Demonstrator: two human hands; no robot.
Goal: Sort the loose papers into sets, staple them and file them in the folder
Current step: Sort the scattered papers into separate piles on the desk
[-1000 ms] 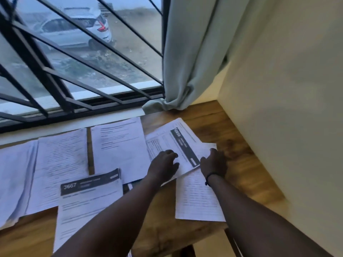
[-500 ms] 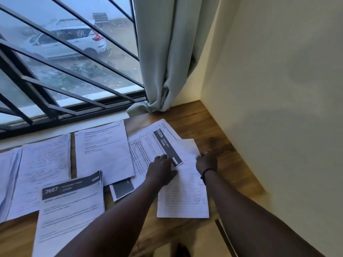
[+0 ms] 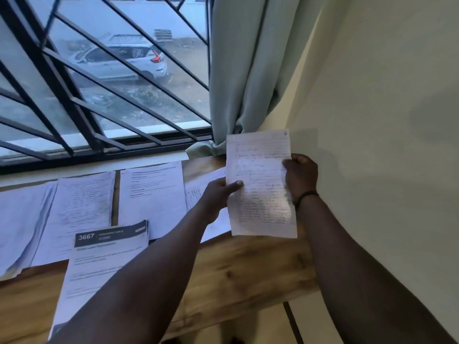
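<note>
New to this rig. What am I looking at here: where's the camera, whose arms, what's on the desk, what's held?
No robot here: the camera is worn on a person's head, looking forward and down, so the two arms are the wearer's own. The left hand and right hand each grip a side of a handwritten sheet, lifted above the wooden desk. On the desk lie several paper piles, one sheet headed 3667. Behind are a barred window, a curtain and a wall. No stapler or folder is in view.

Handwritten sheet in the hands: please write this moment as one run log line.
step: sorting | held: white handwritten paper sheet | left hand: grips left edge | right hand: grips right edge | sheet: lifted above wooden table
</note>
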